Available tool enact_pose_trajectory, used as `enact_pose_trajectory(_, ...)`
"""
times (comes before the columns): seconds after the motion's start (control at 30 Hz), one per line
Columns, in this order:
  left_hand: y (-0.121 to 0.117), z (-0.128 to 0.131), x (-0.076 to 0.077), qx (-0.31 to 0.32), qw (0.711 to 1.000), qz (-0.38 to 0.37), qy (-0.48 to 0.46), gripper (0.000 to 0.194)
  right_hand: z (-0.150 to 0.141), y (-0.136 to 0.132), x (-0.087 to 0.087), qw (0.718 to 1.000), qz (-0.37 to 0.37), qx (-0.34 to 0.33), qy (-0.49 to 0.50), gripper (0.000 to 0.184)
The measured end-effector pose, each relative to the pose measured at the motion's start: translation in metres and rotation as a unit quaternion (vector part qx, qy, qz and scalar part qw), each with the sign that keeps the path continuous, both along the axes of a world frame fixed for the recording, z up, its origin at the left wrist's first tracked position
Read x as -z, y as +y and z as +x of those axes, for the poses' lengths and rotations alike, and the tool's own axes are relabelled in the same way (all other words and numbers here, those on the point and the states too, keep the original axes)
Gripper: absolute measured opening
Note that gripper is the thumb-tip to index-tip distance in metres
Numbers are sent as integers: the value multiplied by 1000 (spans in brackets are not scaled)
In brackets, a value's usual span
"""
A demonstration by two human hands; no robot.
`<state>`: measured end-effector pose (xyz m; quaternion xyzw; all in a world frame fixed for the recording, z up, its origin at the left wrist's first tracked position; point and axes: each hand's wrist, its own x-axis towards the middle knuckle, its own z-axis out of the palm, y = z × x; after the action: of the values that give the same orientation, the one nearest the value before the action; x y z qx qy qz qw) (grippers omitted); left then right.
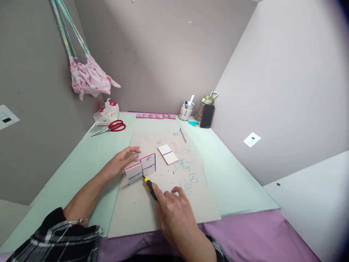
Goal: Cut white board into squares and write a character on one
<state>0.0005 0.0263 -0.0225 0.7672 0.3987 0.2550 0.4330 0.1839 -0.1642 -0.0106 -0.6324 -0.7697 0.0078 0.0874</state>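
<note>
Two white foam-like pieces with pink-red edges and blue lines stand on edge side by side: a left piece [134, 172] and a right piece [148, 164]. My left hand [125, 159] is just behind the left piece, thumb and fingers apart; whether it touches the piece is unclear. In my right hand [176, 213] is a yellow and black utility knife [148, 186], its tip at the lower part of the seam between the pieces. A third white piece [167, 154] with a blue line lies flat to the right. All rest on a grey board [131, 214].
Red-handled scissors [116, 126] lie at the back left by a white packet [107, 112]. A slim metal pen-like tool [183, 135] is on the board's far end. A cup of pens [186, 111], a bottle [203, 107] and a phone [207, 116] stand at the back right.
</note>
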Motion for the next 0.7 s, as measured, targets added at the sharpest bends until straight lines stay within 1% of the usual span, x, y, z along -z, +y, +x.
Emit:
enact_pose_trajectory(0.1, -22, -1, -31, -64, 998, 18, -18, 40, 1, -1, 2, 1000, -2, -1, 2, 58)
enact_pose_trajectory(0.17, -38, 3, -44, -73, 995, 72, 6, 37, 1, -1, 3, 1000, -1, 1, 5, 58)
enact_pose_trajectory(0.2, -44, 6, -47, -72, 991, 106, 24, 37, 1, -1, 3, 1000, 2, 2, 7, 58)
enact_pose_trajectory(0.3, -54, 15, -46, -64, 976, 194, 77, 35, 0, -1, 1, 1000, 5, 0, 9, 58)
enact_pose_trajectory(0.4, -51, 21, -41, -60, 964, 237, 108, 33, 0, -1, -1, 1000, 0, 1, 11, 57)
enact_pose_trajectory(0.53, -42, 24, -42, -60, 955, 260, 130, 31, 0, 0, -3, 1000, 4, -2, 15, 58)
enact_pose_trajectory(0.7, -28, 24, -44, -69, 955, 249, 145, 28, 0, 1, -1, 1000, -4, -2, 5, 58)
